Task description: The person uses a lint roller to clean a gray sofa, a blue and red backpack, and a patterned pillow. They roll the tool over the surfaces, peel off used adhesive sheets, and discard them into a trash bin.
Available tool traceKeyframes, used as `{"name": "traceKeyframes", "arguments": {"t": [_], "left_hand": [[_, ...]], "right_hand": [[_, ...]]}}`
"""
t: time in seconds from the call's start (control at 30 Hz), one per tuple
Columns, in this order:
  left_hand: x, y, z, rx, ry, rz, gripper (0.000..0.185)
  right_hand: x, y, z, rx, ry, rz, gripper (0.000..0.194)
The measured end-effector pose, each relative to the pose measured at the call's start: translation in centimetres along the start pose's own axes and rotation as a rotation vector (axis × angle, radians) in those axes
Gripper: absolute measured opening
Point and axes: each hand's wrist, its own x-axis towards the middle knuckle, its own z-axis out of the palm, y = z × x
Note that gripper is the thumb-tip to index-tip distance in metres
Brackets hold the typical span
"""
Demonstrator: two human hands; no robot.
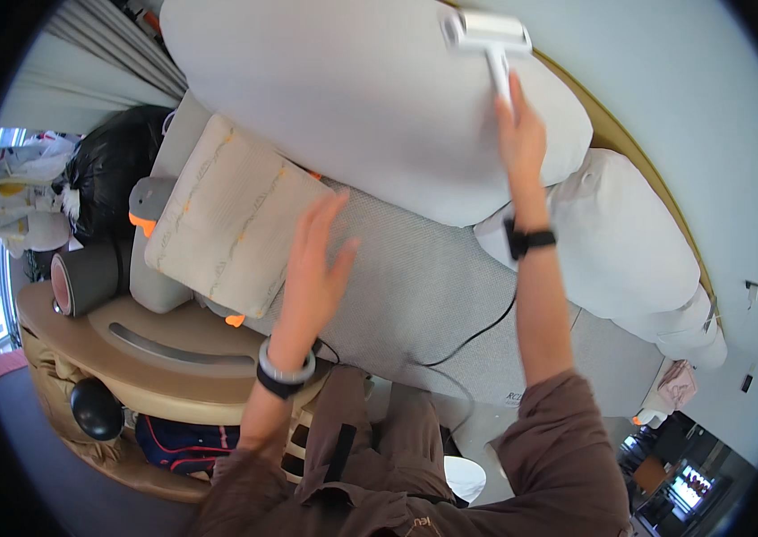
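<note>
At the upper right, my right hand (523,137) grips the white handle of a lint roller (496,30). The roller head is over the far part of a large pale sofa back cushion (379,101); whether it touches the fabric I cannot tell. My left hand (317,252) is raised with its fingers apart, holding nothing, near the right edge of a beige patterned pillow (231,215). That pillow lies on a grey plush toy with orange parts (150,201), which is mostly hidden, on the grey sofa seat (412,275).
A black cable (479,333) runs across the seat. More pale cushions (620,235) line the back at right. To the left are a black plastic bag (120,168), a rolled mat (90,278) and a brown curved side table (184,322), with a dark blue bag (184,443) below.
</note>
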Motion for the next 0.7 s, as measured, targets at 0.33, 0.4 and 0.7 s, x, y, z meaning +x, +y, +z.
{"name": "traceKeyframes", "arguments": {"t": [0.33,0.4,0.7], "left_hand": [[22.9,0.7,10.6,0.426,0.095,0.32,0.072],[24.5,1.6,13.9,0.541,0.076,0.368,0.063],[28.1,1.4,17.6,0.751,-0.181,0.191,0.056]], "right_hand": [[-14.2,3.6,-7.9,0.019,0.157,0.008,0.049],[-7.2,4.0,-7.8,0.145,0.39,0.021,0.046],[-19.7,7.7,0.8,0.142,0.099,0.566,0.051]]}}
